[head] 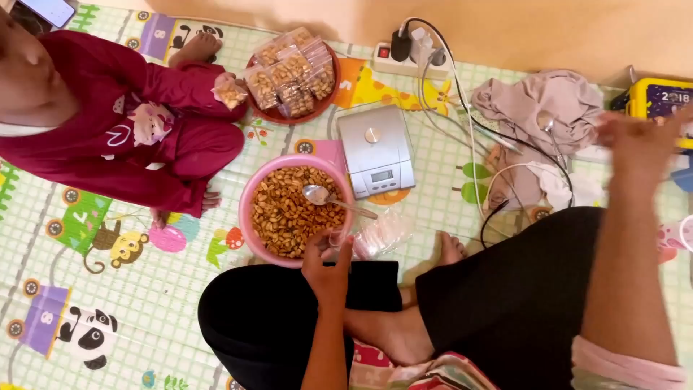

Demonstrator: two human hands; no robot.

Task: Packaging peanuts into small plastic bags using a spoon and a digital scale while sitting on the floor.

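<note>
Small clear plastic bag [336,242], held upright and open at near rim of pink bowl [249,217]; left hand [326,267] pinched around it, thumb and fingers at the mouth. Looks empty or nearly so; contents hard to tell. Bowl on play mat [144,303], about middle, heaped with brown roasted nuts; metal spoon [325,196] lying in the nuts, handle out over right rim. Loose stack of empty clear bags [382,232] on mat just right of bowl. Digital scale [375,150] beyond bowl, platform bare. Red tray [292,72] near far edge of mat, piled with filled packets: that part done. Judged partway: several packed, bowl still full, many bags unfilled. Right hand [639,141] raised off to the right, blurred, fingers spread, holding nothing. Child in red [137,130] seated at left, one packet in hand beside tray.
</note>
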